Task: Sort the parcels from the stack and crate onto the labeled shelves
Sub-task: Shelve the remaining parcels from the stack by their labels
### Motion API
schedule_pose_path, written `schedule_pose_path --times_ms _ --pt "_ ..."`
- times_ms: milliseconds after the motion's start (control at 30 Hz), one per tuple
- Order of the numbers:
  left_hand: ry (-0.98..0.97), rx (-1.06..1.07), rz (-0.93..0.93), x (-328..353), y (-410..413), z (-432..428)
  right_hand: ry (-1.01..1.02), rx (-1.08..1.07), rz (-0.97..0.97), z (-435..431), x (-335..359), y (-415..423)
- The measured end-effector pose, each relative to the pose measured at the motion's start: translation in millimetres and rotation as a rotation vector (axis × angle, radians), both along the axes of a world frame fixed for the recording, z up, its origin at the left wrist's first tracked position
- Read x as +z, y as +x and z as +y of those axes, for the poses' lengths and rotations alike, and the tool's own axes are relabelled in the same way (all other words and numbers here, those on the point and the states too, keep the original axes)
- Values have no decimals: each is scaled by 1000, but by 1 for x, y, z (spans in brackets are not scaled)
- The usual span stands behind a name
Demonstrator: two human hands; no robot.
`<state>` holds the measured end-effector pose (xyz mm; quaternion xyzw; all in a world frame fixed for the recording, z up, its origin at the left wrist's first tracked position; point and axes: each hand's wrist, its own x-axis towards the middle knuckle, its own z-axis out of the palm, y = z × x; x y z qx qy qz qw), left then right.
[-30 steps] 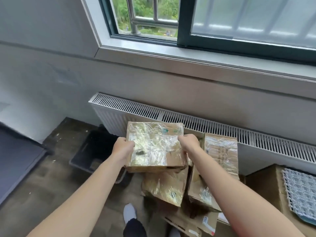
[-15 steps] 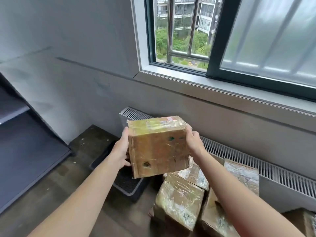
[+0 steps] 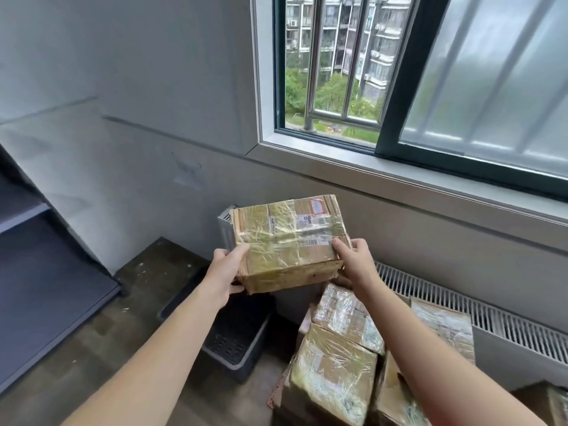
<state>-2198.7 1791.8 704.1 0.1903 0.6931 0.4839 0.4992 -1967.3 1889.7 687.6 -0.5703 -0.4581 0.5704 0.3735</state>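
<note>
A brown cardboard parcel (image 3: 285, 241), wrapped in clear tape with white labels on top, is held up in front of me at chest height. My left hand (image 3: 226, 270) grips its left end, thumb on top and fingers underneath. My right hand (image 3: 353, 262) grips its right end the same way. Below to the right stands the stack of taped parcels (image 3: 335, 373) on the floor. A dark grey crate (image 3: 236, 342) sits on the floor under the held parcel. Dark grey shelves (image 3: 46, 278) run along the left edge.
A white radiator (image 3: 479, 321) runs along the wall under the window sill (image 3: 399, 176), behind the stack. The dark floor (image 3: 92, 342) between the shelves and the crate is bare. Another cardboard box (image 3: 550, 401) shows at the bottom right corner.
Both hands lifted the parcel off the stack and tipped it so its labelled face is up. My view swung left and up, bringing the shelves into sight.
</note>
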Motion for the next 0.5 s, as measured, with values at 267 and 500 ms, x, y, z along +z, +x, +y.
schedule_pose_path --times_ms 267,500 --pt "4 -57 14 -5 -8 1 162 -90 -25 -3 12 -9" --pt "36 -36 116 -7 -14 2 396 -118 -258 -3 31 -14"
